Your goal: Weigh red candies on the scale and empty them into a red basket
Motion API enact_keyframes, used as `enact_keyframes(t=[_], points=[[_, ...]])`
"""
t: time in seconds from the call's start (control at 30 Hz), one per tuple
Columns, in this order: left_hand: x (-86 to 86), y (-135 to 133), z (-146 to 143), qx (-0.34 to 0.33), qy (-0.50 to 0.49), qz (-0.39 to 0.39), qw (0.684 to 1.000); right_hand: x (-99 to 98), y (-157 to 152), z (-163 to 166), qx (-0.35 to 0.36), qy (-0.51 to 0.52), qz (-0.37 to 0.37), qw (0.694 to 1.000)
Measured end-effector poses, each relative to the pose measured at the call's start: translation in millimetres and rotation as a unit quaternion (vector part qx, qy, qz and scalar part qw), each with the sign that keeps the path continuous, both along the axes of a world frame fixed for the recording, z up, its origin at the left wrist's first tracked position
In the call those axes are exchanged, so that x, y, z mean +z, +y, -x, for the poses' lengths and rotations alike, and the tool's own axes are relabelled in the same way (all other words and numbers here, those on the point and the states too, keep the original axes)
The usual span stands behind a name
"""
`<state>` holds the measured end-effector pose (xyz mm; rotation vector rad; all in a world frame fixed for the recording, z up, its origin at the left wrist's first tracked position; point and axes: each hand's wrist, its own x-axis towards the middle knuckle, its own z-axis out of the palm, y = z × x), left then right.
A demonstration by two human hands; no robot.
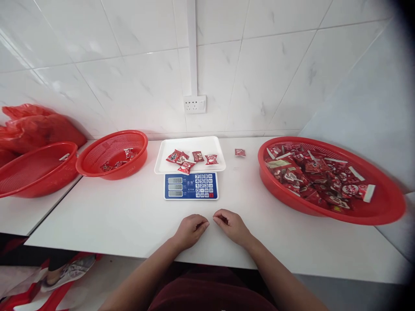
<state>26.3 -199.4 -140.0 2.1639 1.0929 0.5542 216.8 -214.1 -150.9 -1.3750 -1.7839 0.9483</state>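
My left hand (191, 230) and my right hand (231, 225) rest side by side on the white table (129, 216), just in front of a blue electronic scale (191, 186). Both have their fingers curled loosely with nothing in them. The scale's white tray (162, 160) carries several red candy packets (186, 160). One loose red packet (240, 152) lies on the table to the right of the tray.
A large red basket (382, 211) at the right holds many red packets. A smaller red basket (97, 149) at the left holds a few. Another red basket (32, 172) and red plastic bags (35, 127) sit on a second table farther left. A wall socket (194, 104) is behind.
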Motion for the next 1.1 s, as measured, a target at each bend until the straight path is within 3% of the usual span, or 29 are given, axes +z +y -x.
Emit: enact_keyframes(t=[0.8, 0.93, 1.1], points=[[3.5, -1.1, 1.7, 0.001, -0.018, -0.002, 1.000, 4.4, -0.4, 0.2, -0.003, 0.005, 0.003, 1.000], [20.4, 14.9, 8.8, 0.045, -0.055, -0.071, 0.995, 1.7, -0.2, -0.9, -0.004, 0.003, 0.006, 1.000], [60.1, 61.5, 18.9, 0.168, -0.105, -0.205, 0.958, 0.7, -0.7, -1.4, -0.007, 0.009, 0.025, 1.000]])
